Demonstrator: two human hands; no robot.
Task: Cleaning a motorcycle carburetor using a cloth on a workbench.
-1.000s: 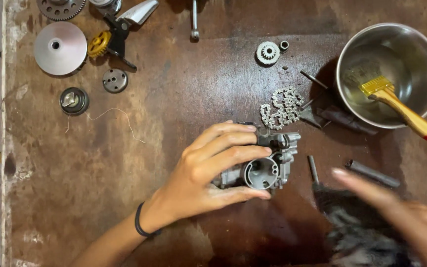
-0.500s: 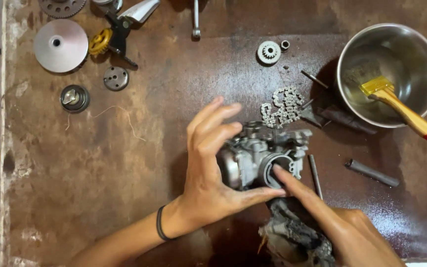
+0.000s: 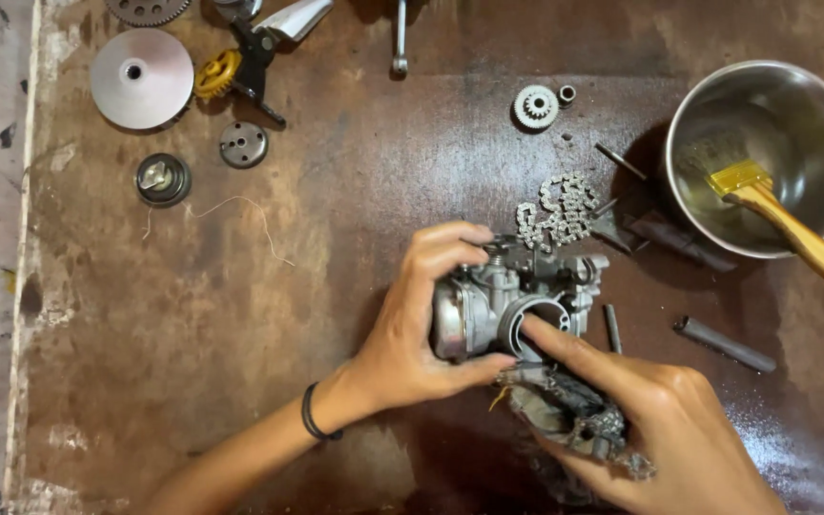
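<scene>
Left hand [image 3: 422, 334] is wrapped around the carburetor [image 3: 512, 300], fingers curled over its top and thumb pinned underneath, so it's held firm just off the brown surface [image 3: 336, 238]. Right hand [image 3: 650, 420] has a grimy rag [image 3: 565, 415] bunched in the palm with the index finger stretched out, tip right on the rim of the carb's round bore. A second ago that hand was off to the side and blurred; now it's moved in and touching, so wiping at the bore looks underway. Just past the carb sits a coiled chain [image 3: 557, 205], farther right a steel bowl [image 3: 765, 157] with a yellow-handled brush [image 3: 784, 224]. Up left there's a pulley disc [image 3: 141, 78]. Can't see inside the bore, and the rag's lower part is cut off.
</scene>
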